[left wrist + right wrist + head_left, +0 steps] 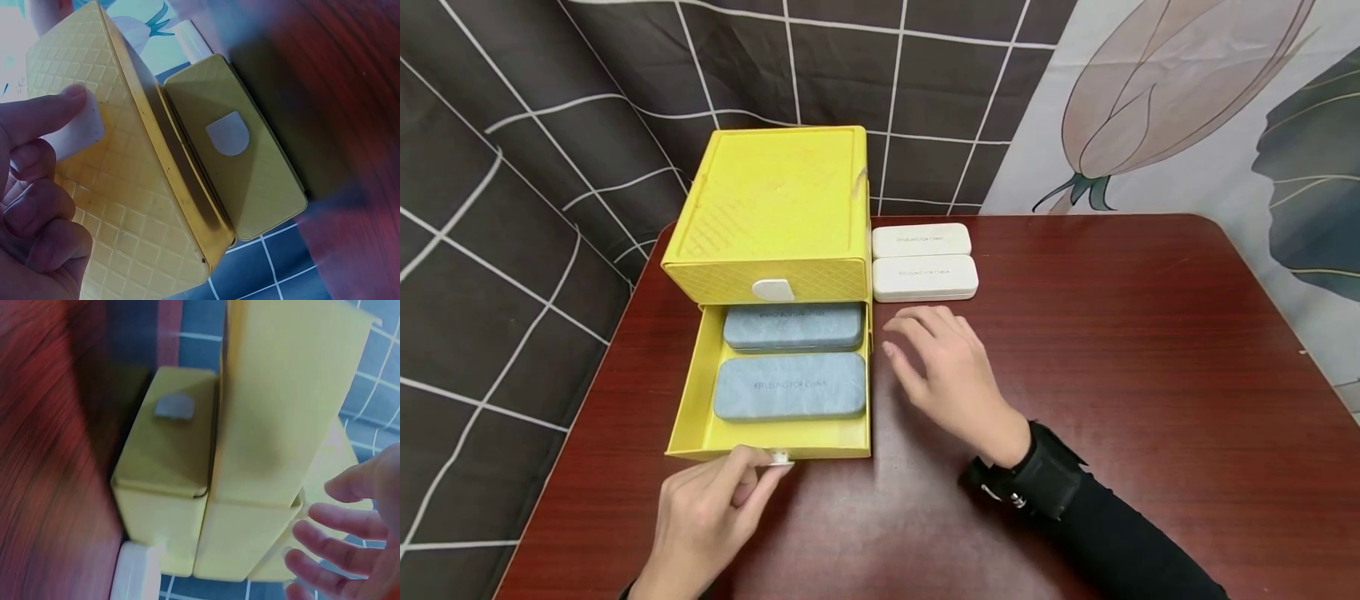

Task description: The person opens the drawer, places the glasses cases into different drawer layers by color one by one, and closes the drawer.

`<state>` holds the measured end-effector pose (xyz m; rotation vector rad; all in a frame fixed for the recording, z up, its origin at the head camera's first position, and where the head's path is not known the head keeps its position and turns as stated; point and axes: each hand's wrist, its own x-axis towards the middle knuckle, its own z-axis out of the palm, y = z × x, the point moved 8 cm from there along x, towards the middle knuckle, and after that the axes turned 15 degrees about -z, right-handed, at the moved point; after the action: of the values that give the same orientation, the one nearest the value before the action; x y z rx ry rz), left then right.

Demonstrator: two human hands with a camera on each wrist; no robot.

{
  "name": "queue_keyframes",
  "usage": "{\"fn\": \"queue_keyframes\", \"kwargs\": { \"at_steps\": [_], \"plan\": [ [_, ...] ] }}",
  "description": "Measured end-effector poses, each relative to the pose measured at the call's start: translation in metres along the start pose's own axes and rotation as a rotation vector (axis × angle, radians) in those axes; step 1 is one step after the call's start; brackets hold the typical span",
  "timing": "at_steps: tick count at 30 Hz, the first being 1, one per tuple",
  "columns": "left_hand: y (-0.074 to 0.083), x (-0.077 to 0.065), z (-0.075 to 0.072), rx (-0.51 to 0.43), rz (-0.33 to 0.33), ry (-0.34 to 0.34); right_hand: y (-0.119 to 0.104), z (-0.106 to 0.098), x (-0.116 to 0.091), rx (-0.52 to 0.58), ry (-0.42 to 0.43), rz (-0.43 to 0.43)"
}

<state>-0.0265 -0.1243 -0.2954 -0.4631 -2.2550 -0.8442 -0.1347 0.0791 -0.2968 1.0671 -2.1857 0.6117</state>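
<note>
The left hand (703,515) pinches the white tab (781,459) of the middle drawer (790,435), which stands pulled out from the yellow cabinet (778,196) with two blue cases (792,387) lying inside. The right hand (953,377) is unloaded, fingers loosely bent, beside the drawer and near two white cases (925,279).

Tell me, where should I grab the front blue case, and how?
Probably pinch the front blue case by its long front and back edges, from above: it lies flat in the open drawer, with bare floor before its front edge, while its right end sits close to the drawer's side.
</note>
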Motion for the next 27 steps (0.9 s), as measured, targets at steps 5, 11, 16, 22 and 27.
{"fn": "queue_keyframes", "kwargs": {
  "at_steps": [5,11,16,22,27],
  "plan": [
    [0.001,0.003,-0.001,-0.004,0.014,0.008,0.02,0.004,-0.01,-0.034,-0.09,0.072],
    [0.001,0.006,0.0,-0.003,0.027,0.006,0.041,0.017,-0.023,-0.066,-0.263,0.164],
    [0.0,0.009,0.0,0.0,0.035,-0.004,0.055,0.027,-0.028,-0.088,-0.363,0.2],
    [-0.002,0.013,0.001,0.012,0.037,-0.019,0.068,0.035,-0.031,-0.101,-0.45,0.227],
    [-0.004,0.015,0.002,0.018,0.041,-0.025,0.077,0.043,-0.032,-0.096,-0.513,0.256]
  ]
}}
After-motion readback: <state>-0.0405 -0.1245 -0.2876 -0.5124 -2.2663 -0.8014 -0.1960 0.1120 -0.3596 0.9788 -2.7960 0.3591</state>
